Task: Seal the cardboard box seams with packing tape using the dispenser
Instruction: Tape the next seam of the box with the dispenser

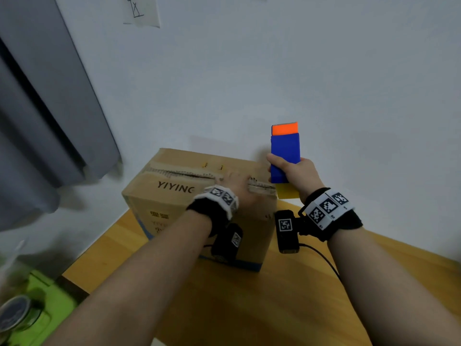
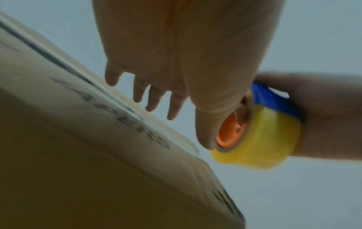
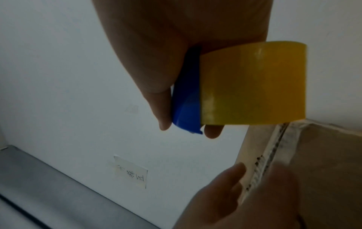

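Note:
A brown cardboard box (image 1: 174, 196) printed YIYING stands on the wooden table, its top seam (image 1: 179, 174) ragged with old tape. My left hand (image 1: 237, 187) lies flat on the box top over the seam, fingers straight (image 2: 154, 99). My right hand (image 1: 291, 173) grips the blue tape dispenser (image 1: 285, 156) just past the box's right end, its orange toothed cutter (image 1: 285, 128) pointing up. The yellow tape roll (image 3: 252, 83) sits in the dispenser below my right hand, close to the box edge (image 3: 274, 155). In the left wrist view the roll (image 2: 270, 133) shows an orange hub.
The wooden table (image 1: 249, 308) runs toward me with bare room in front of the box. A white wall stands close behind the box. A grey curtain (image 1: 50, 108) hangs at left. A green item (image 1: 42, 310) with a round tin lies low left.

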